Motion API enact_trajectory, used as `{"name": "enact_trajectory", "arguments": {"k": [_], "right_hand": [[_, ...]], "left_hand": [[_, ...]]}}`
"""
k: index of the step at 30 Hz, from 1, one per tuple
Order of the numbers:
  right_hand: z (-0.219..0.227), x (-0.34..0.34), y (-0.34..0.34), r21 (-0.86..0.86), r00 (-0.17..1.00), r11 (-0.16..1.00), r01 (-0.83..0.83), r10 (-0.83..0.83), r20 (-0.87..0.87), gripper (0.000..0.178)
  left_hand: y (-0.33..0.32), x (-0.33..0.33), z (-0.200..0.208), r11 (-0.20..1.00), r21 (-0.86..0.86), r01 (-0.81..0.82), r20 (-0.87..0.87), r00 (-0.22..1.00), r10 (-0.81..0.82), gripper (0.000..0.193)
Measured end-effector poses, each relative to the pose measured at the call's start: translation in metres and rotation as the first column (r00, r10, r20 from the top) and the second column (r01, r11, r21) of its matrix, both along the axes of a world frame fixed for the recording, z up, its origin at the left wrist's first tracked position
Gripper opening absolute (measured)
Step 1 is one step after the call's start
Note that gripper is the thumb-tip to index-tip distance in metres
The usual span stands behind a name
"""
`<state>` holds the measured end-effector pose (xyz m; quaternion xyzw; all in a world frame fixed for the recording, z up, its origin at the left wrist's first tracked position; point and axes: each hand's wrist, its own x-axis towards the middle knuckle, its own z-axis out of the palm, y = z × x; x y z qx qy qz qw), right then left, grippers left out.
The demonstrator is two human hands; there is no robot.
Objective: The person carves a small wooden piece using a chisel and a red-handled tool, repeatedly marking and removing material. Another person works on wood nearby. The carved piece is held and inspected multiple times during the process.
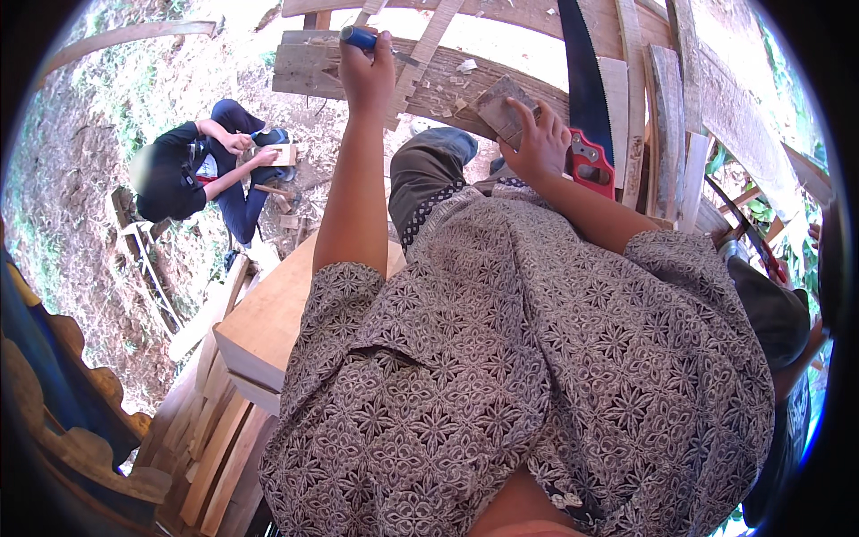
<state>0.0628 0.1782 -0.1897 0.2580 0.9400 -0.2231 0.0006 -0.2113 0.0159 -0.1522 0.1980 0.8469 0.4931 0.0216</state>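
My left hand (369, 76) is wrapped round the blue handle of a chisel (360, 37). Its dark blade reaches right, over a notched wooden strip (420, 64) that lies across a rough plank. My right hand (537, 139) grips a flat brown wooden block (504, 103), fingers over its near edge, above the right part of the plank. Just right of that hand lies a handsaw (591, 161) with a red handle and a dark blade pointing away.
Wood chips (466, 66) litter the plank (309, 67). Upright boards (664, 134) stand at the right. At the left a seated person (206, 166) works on a small wooden piece. A wooden box (268, 313) and stacked timber (224, 456) are at my left; another person (769, 304) is at far right.
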Motion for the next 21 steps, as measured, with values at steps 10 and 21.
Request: {"name": "enact_trajectory", "arguments": {"k": [10, 21], "right_hand": [[-0.003, 0.003, 0.001, -0.010, 1.000, 1.000, -0.021, 0.021, -0.007, 0.084], [0.019, -0.035, 0.039, -0.204, 0.995, 0.976, -0.075, 0.088, 0.053, 0.087]], "left_hand": [[0.000, 0.006, -0.003, 0.991, 0.128, -0.049, 0.047, 0.998, 0.043, 0.027], [0.012, 0.031, 0.006, 0.995, 0.061, -0.074, -0.140, 0.987, 0.082, 0.030]]}}
